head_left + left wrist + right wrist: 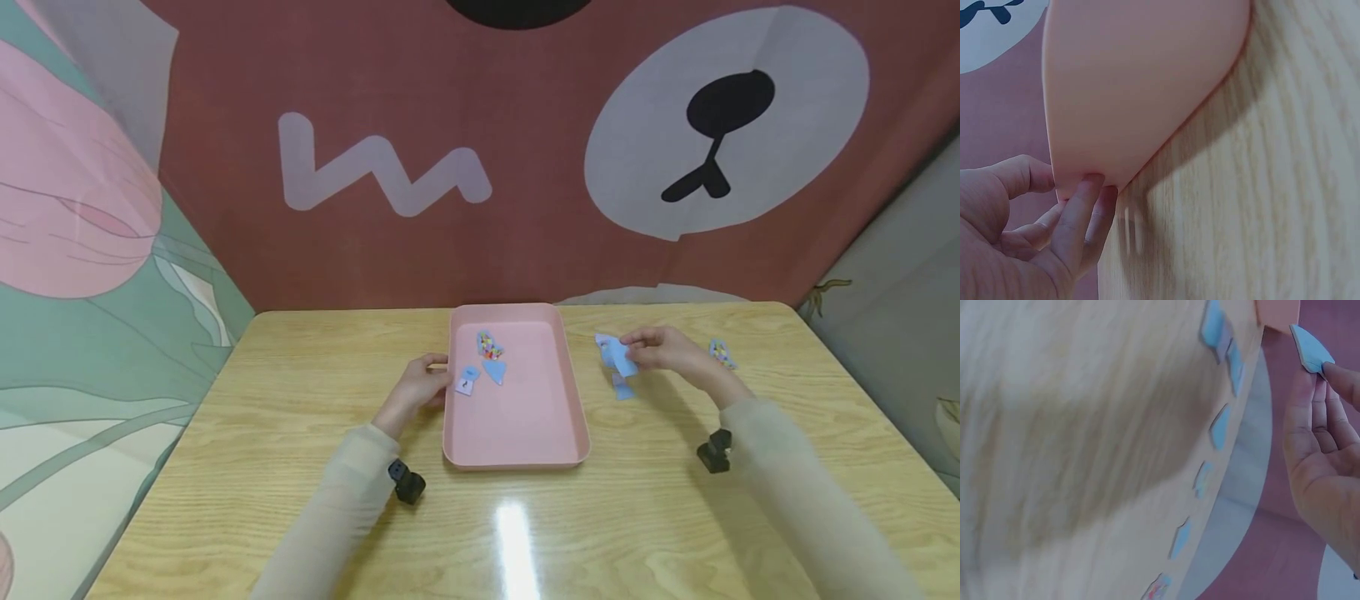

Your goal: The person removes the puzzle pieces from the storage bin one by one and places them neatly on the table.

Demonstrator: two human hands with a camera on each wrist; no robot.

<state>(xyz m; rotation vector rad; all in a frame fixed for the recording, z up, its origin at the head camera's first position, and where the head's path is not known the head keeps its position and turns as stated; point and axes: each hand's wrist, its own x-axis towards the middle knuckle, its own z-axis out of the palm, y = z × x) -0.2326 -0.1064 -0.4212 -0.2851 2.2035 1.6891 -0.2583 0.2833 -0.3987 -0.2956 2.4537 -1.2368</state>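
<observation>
One black wrist device (407, 482), below the pink tray's near left corner; a second black device (715, 451), well out to the tray's right. One shallow pink tray (525, 417), lying flat on the wood-grain table (322, 354). One left hand (422, 386), at the tray's left side: fingers bent against the outer wall, gripping it by the rim. Inside the tray, all in its left half, we record one pale piece with a dark mark (465, 387), one small blue piece (470, 372) touching it, one pointed blue piece (495, 372) and, farthest in, multicoloured patterning (490, 344) whose piece count we cannot tell. To the tray's right, one right hand (663, 354), thumb and fingertips closed together on one light-blue piece (1311, 350), held above the table. In the right wrist view we note further flat pieces (1219, 428) strewn in a loose row away from the tray, including one multicoloured piece (722, 353) well to its right. Beyond the tray, one reddish-brown backdrop (525, 242) with white and black shapes.
</observation>
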